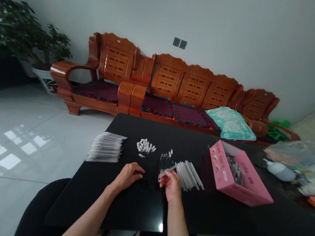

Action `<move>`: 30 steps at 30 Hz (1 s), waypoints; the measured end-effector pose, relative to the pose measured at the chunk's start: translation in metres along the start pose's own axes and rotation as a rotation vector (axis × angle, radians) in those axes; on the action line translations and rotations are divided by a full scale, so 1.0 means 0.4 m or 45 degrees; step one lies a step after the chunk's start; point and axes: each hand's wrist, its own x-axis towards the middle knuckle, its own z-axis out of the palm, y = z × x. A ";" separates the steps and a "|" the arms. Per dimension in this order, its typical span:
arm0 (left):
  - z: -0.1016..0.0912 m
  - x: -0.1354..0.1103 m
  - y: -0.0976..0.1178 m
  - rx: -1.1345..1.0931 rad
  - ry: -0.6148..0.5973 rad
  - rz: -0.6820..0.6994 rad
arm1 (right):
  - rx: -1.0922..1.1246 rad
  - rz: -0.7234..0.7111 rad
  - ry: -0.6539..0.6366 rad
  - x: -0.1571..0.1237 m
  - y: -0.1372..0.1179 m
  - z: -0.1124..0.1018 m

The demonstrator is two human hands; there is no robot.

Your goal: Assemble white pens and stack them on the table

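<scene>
A pale, translucent tube (171, 168) sits just below and right of the centre of the frame, slanted, its upper end pointing right, pinched between the thumb and fingers of the right hand (172, 184). The left hand (129, 175) is to its left, low over the table, fingers curled and thumb close to the forefinger; whether anything is held there I cannot tell. Just beside its fingertips are some small black pieces (144, 184), too dark to make out. Beyond the right hand lie slim dark rods (163, 161) side by side, and to their right a fanned heap of pale tubes (188, 176). Small white pieces (145, 145) are piled near the centre of the frame, above the left hand, and farther left is a row of white pens (106, 148) with dark ends. All this rests on a glossy black table (134, 212). Toward the right stands an open pink box (223, 172) with greyish pieces (236, 171) inside. A white bottle (280, 170) lies near the right edge. Behind the table runs a carved wooden sofa (168, 74), with a potted plant (18, 26) at upper left.
</scene>
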 end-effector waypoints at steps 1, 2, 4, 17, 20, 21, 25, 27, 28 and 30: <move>0.004 -0.001 0.002 0.007 0.009 -0.006 | 0.005 0.002 0.003 0.000 0.000 0.000; 0.009 -0.001 0.008 0.020 0.024 -0.010 | 0.009 0.004 0.004 -0.001 0.000 -0.001; 0.023 -0.003 0.029 0.057 0.060 0.020 | 0.030 0.006 0.010 0.000 0.001 -0.004; 0.177 -0.026 0.130 0.446 -0.348 0.606 | 0.372 0.046 0.094 0.009 0.001 -0.038; 0.169 -0.013 0.114 0.539 -0.351 0.629 | 0.366 0.039 0.094 0.006 -0.001 -0.034; 0.163 -0.009 0.108 0.565 -0.339 0.636 | 0.366 0.037 0.093 0.006 -0.002 -0.033; 0.133 0.014 0.083 0.671 -0.282 0.681 | 0.358 0.032 0.096 0.005 -0.003 -0.030; 0.116 0.028 0.071 0.709 -0.285 0.672 | 0.361 0.036 0.097 0.005 -0.003 -0.031; 0.108 0.036 0.066 0.722 -0.294 0.657 | 0.365 0.037 0.096 0.005 -0.002 -0.031; 0.094 0.050 0.059 0.738 -0.311 0.621 | 0.376 0.039 0.091 0.004 -0.001 -0.031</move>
